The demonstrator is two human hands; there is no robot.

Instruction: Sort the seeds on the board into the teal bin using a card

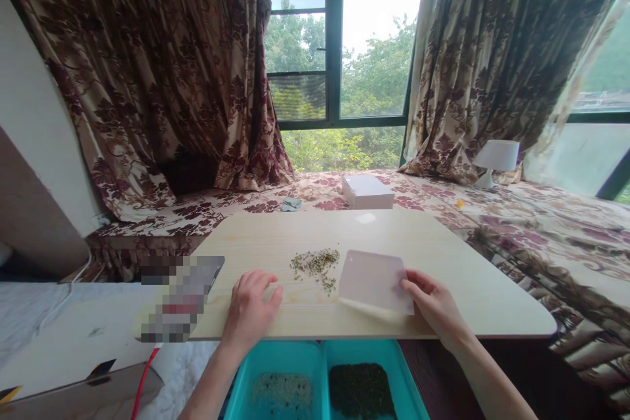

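Observation:
A small heap of greenish seeds [317,265] lies in the middle of a pale wooden board [472,289]. My right hand [435,307] grips the right edge of a translucent white plastic card [374,282], which stands on the board just right of the seeds. My left hand [250,310] rests flat on the board near its front edge, fingers spread, left of the seeds and holding nothing.
Under the board's front edge sits a teal two-part tray [322,354], pale grains [281,392] in its left part, dark ones [361,390] in its right. A white box [367,191] and a white lamp [496,160] stand on the patterned cushion behind. A blurred patch covers the board's left end.

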